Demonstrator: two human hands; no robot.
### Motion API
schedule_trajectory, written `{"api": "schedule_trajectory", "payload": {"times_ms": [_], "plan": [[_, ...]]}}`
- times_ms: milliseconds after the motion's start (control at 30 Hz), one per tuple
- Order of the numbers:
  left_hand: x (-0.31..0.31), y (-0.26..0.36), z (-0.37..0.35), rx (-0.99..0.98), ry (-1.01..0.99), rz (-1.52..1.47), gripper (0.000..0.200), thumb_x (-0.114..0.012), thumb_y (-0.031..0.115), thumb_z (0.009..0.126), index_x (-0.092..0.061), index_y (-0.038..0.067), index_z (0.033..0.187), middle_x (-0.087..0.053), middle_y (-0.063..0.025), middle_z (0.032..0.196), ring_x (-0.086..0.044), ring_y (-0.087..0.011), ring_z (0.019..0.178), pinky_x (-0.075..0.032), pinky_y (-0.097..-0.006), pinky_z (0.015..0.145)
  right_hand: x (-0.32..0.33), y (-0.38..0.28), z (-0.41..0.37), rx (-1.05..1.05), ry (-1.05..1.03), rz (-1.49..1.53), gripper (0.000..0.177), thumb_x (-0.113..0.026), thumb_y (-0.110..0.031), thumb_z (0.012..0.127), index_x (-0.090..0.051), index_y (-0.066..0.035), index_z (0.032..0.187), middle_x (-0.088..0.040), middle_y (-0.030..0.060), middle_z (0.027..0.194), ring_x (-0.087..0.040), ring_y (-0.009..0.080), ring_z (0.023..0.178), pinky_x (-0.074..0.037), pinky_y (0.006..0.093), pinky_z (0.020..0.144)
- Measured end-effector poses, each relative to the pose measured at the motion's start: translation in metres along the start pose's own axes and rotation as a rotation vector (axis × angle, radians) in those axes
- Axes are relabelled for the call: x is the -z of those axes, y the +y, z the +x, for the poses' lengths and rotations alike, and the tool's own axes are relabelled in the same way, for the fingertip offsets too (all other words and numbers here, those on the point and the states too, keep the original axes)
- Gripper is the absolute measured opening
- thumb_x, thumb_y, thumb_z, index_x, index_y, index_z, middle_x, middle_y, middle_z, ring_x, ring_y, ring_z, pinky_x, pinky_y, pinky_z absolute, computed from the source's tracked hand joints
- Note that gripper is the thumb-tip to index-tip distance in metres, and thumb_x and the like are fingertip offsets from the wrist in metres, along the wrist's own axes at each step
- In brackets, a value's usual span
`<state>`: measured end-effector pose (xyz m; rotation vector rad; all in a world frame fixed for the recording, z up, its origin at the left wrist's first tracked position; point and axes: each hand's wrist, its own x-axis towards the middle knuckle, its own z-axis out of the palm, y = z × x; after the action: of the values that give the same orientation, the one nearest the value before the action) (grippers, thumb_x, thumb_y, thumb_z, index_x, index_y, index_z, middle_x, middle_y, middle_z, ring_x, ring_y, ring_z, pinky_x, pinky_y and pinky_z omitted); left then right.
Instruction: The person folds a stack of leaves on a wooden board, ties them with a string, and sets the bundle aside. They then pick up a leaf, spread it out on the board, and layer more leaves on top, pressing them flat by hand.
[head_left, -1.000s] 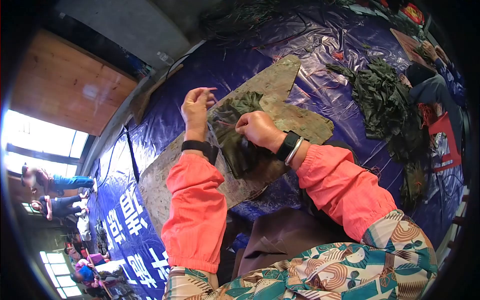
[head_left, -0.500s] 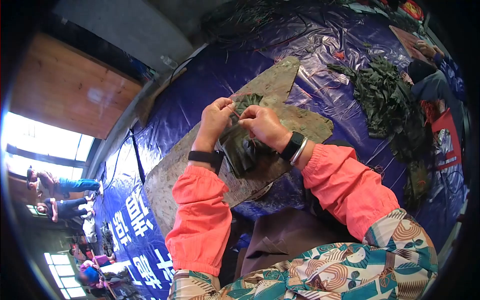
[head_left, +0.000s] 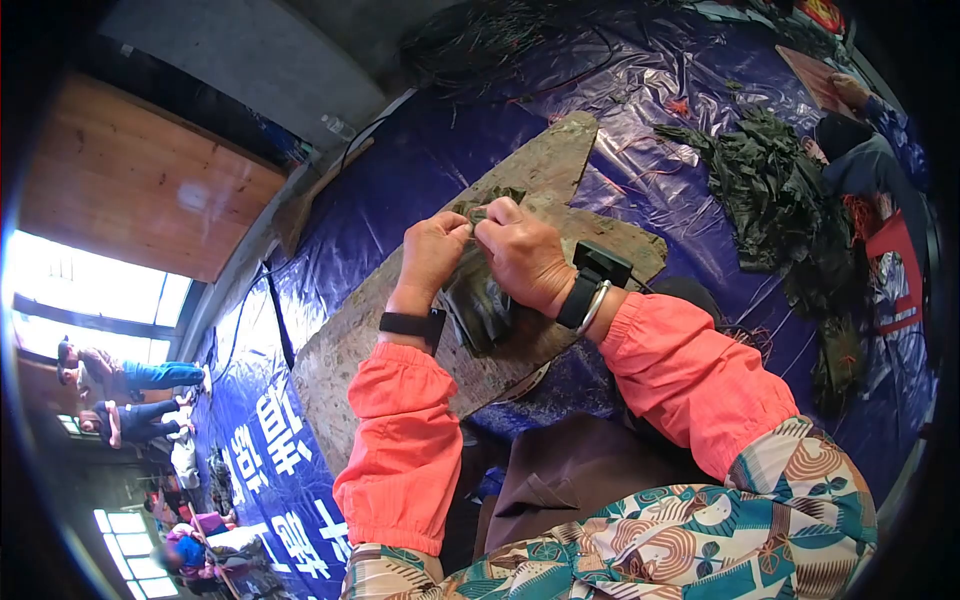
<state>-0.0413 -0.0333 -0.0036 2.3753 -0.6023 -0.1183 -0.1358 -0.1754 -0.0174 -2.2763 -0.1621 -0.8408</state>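
My left hand (head_left: 433, 252) is closed in a pinch at the neck of a dark green leafy bundle (head_left: 478, 308). My right hand (head_left: 525, 255) pinches right beside it, thumb and fingertips nearly touching the left ones. A thin reddish string passes between the fingers; most of it is hidden now. The bundle's flat, folded, glossy body lies below my hands, its frilled end (head_left: 505, 193) pokes out above them. Under it is a worn, stained board (head_left: 360, 350). Both my wrists carry dark bands.
Blue tarpaulin (head_left: 345, 235) surrounds the board. A heap of dark green leaves (head_left: 760, 190) lies at right, beside a seated person's knee (head_left: 865, 175) and a red stool (head_left: 895, 270). More dark strands (head_left: 470, 40) are piled at the top. Two people stand far left.
My right hand has rolled over and moved in against the left fingertips, its wrist device turning outward. The reddish string seen between my hands is now mostly covered.
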Motion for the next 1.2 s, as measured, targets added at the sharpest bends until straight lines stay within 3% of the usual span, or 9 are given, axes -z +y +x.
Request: {"api": "schedule_trajectory", "payload": {"times_ms": [133,267,333,433,867,967,1067,1133,1200], "plan": [[0.002,-0.004,-0.004,0.001,0.002,-0.023,0.019,-0.066,0.017,0.081,-0.071,0.003,0.093,-0.069,-0.0144,0.081,-0.068,-0.0227,0.074,-0.052,-0.0324,0.069,-0.005,-0.001,0.001,0.116,0.107,0.075,0.005,-0.063,-0.004,0.078,-0.061,-0.004,0.083,-0.062,0.0132,0.103,-0.062,0.0322,0.09,-0.052,0.0354,0.071],[0.004,-0.001,-0.011,-0.177,0.015,0.001,0.016,-0.066,0.014,0.083,-0.071,0.003,0.093,-0.069,-0.008,0.085,-0.064,-0.0151,0.076,-0.049,-0.0269,0.07,-0.023,0.02,0.004,0.04,0.246,0.117,0.005,-0.063,-0.005,0.08,-0.061,-0.003,0.085,-0.065,0.0136,0.099,-0.066,0.0277,0.081,-0.053,0.0344,0.066],[0.003,0.0,-0.014,-0.257,0.053,0.012,0.014,-0.066,0.013,0.083,-0.07,0.003,0.093,-0.068,-0.0088,0.087,-0.064,-0.017,0.079,-0.049,-0.0275,0.071,-0.016,0.023,0.008,-0.508,-0.195,0.344,0.007,-0.064,-0.007,0.083,-0.061,-0.001,0.085,-0.066,0.0116,0.082,-0.065,0.0196,0.064,-0.053,0.0323,0.056],[0.003,0.0,-0.017,-0.335,0.065,0.01,0.012,-0.067,0.008,0.082,-0.07,0.003,0.093,-0.064,-0.0101,0.087,-0.063,-0.0209,0.08,-0.05,-0.0293,0.072,-0.012,0.021,0.012,-0.804,-0.232,0.662,0.01,-0.068,-0.007,0.08,-0.062,0.0,0.084,-0.065,0.0118,0.068,-0.067,0.0215,0.06,-0.053,0.0325,0.056],[0.0,0.018,-0.036,-0.477,0.137,0.177,0.01,-0.063,0.005,0.081,-0.064,0.006,0.091,-0.06,-0.0113,0.089,-0.062,-0.0303,0.083,-0.051,-0.0376,0.07,-0.009,0.026,0.012,-0.815,-0.256,0.656,0.011,-0.067,-0.011,0.082,-0.065,0.0,0.082,-0.066,0.013,0.068,-0.065,0.0193,0.053,-0.052,0.0327,0.05],[-0.003,0.02,-0.043,-0.514,0.191,0.262,0.013,-0.062,0.004,0.081,-0.064,0.008,0.093,-0.06,-0.0094,0.092,-0.062,-0.0296,0.084,-0.052,-0.0375,0.07,-0.012,0.029,0.01,-0.73,-0.366,0.436,0.012,-0.066,-0.015,0.078,-0.069,-0.004,0.078,-0.067,0.0173,0.072,-0.067,0.0266,0.061,-0.053,0.0369,0.059],[-0.005,0.019,-0.046,-0.54,0.222,0.316,0.016,-0.061,0.003,0.08,-0.063,0.01,0.094,-0.061,-0.0081,0.096,-0.062,-0.0289,0.086,-0.052,-0.0374,0.07,-0.01,0.026,0.006,-0.539,-0.339,0.227,0.006,-0.065,-0.009,0.078,-0.068,-0.004,0.077,-0.064,0.0118,0.063,-0.063,0.0187,0.052,-0.049,0.0342,0.049],[-0.005,0.019,-0.048,-0.551,0.224,0.321,0.017,-0.06,0.002,0.08,-0.063,0.01,0.095,-0.06,-0.0079,0.099,-0.063,-0.0287,0.087,-0.053,-0.0374,0.071,0.001,0.018,0.009,-0.483,-0.487,0.119,0.013,-0.063,-0.016,0.073,-0.071,-0.006,0.077,-0.066,0.0208,0.077,-0.066,0.0371,0.077,-0.052,0.0424,0.069],[-0.005,0.02,-0.049,-0.542,0.215,0.362,0.016,-0.061,0.003,0.08,-0.063,0.009,0.095,-0.06,-0.0085,0.104,-0.063,-0.029,0.088,-0.053,-0.0372,0.071,-0.005,0.023,0.006,-0.445,-0.507,0.13,0.012,-0.063,-0.016,0.074,-0.071,-0.007,0.076,-0.067,0.0192,0.074,-0.066,0.0347,0.073,-0.052,0.0417,0.066]]}}
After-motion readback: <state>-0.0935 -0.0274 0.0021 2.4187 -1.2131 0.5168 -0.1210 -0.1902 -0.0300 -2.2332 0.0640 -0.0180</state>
